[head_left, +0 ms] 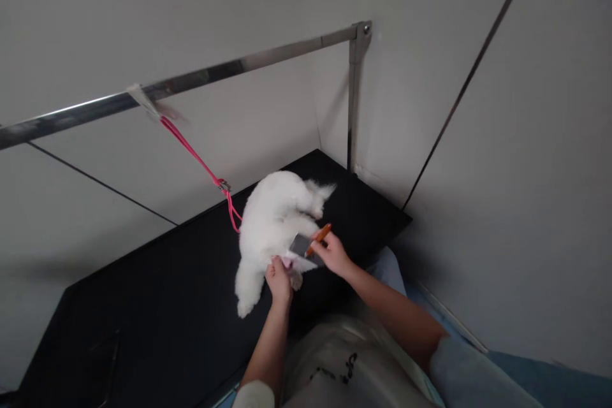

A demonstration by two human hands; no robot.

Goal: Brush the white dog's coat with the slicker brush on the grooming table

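Note:
A fluffy white dog is on the black grooming table, its body curved. My left hand is closed on a part of the dog at its near side; some pink shows beside the fingers, and I cannot tell which part it is. My right hand grips the orange handle of a slicker brush. The flat head of the brush lies against or just over the white coat, close to my left hand.
A metal bar runs across above the table, held by an upright post at the far right corner. From it a pink leash slopes down to the dog. A dark flat thing lies at the table's lower left. Pale walls stand behind.

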